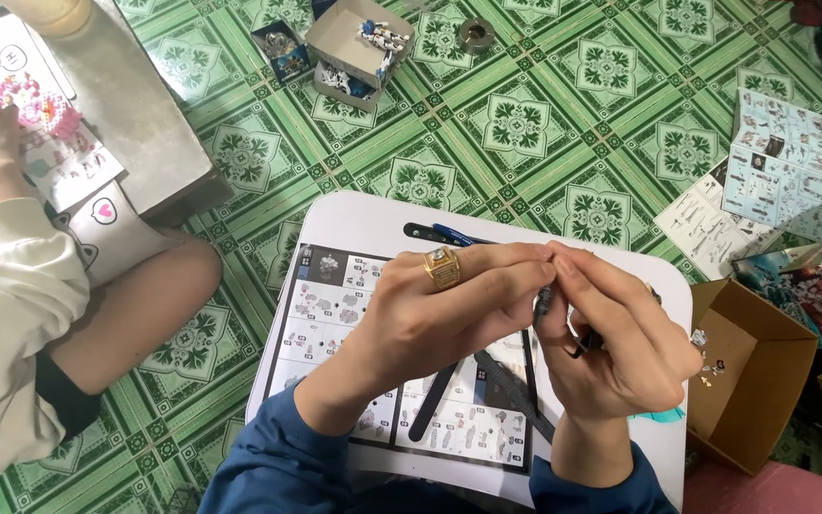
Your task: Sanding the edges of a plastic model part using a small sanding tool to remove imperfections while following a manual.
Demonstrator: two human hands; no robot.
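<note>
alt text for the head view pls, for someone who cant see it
Seen from above, a person's left hand, wearing a gold ring, and right hand pinch a small dark part together over a white lap tray holding an instruction sheet. An open cardboard box sits to the right on the green patterned floor; another person sits at left.

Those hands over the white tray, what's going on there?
A person in blue sleeves holds a small dark part pinched between the left hand and right hand, above a white lap tray. An illustrated instruction sheet and a dark tool lie on the tray. An open cardboard box with tiny pieces sits to the right on the green tiled floor. Another person sits to the left, handling pink beads.
</note>
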